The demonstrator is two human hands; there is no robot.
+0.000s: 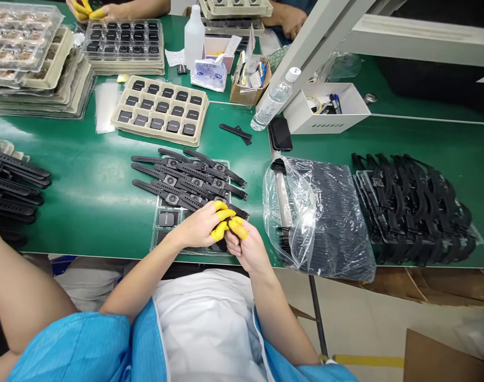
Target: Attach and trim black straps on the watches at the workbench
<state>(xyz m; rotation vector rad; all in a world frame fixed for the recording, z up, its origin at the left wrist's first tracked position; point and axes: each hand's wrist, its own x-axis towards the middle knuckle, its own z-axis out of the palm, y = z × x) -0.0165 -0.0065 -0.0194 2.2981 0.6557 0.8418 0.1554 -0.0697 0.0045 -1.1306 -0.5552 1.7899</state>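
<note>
My left hand [202, 225], with yellow finger cots on its fingertips, is closed in a pinch. Against it, my right hand [247, 246] also pinches, wearing yellow cots. Between their fingertips is a black watch part [226, 223], mostly covered by the fingers, so its exact form is hidden. Both hands are over the near right part of a clear plastic tray [154, 236]. In that tray a square black watch case [166, 218] lies in a compartment. Black watches with straps [186, 178] lie in overlapping rows across its far part, several with round sensor backs facing up.
To the right are a clear bag of black straps [325, 217] and stacked strapped watches [416, 207]. Beyond are a tray of watch cases [162, 109], two loose straps [236, 133], a water bottle [275, 101], a phone [280, 133] and a white box [325, 114]. Co-workers' hands [86, 9] show opposite.
</note>
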